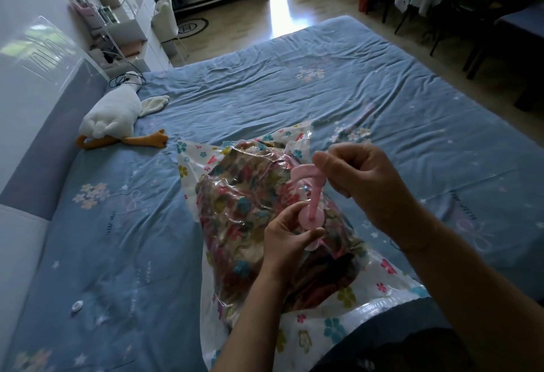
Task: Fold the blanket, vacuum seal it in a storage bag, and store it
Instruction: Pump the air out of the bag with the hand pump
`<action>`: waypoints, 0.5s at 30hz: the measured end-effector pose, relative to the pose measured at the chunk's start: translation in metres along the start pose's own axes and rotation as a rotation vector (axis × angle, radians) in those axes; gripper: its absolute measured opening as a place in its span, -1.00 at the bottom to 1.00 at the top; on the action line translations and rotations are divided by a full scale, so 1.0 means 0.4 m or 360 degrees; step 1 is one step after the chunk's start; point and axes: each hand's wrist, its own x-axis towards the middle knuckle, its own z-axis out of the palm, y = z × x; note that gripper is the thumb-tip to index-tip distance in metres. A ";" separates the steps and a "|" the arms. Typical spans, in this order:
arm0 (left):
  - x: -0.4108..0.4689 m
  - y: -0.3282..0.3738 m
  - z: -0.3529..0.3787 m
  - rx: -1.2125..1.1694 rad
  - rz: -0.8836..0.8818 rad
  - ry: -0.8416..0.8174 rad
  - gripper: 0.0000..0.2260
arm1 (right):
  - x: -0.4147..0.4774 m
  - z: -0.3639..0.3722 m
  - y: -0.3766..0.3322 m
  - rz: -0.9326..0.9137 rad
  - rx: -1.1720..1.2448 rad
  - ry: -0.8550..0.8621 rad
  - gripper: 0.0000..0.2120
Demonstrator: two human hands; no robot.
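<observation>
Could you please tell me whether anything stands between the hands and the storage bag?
Nothing visible does: the left hand pinches the base of the pink pump on the storage bag, and the right hand grips its handle.

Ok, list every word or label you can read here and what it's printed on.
"SLEEP WELL": on the sheet, left of the bag.
"SLEEP WELL": probably again on the sheet at far right, fainter.
Lettering on the sheet at lower left: too blurred to read.
Round mark on the rug: too small to read.
Bag and pump: no text seen.
</observation>
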 end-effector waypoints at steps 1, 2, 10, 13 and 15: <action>-0.002 -0.001 0.001 -0.0009 -0.0004 0.0004 -0.48 | -0.008 0.001 0.036 0.0067 -0.0129 -0.0015 -0.63; -0.005 -0.002 0.002 -0.0020 -0.0006 0.0001 -0.48 | -0.023 0.003 0.079 0.0167 -0.0297 -0.0046 -0.61; 0.000 0.002 -0.005 -0.0014 -0.0022 -0.0002 -0.44 | -0.004 -0.006 0.001 0.0019 -0.0440 0.0023 -0.53; 0.000 0.000 0.001 -0.0027 -0.0042 -0.0014 -0.48 | 0.011 -0.006 -0.007 -0.0062 -0.0334 0.0044 -0.61; -0.004 -0.002 0.003 -0.0065 -0.0042 -0.0004 -0.49 | -0.011 -0.002 0.083 0.0152 -0.0554 -0.0037 -0.64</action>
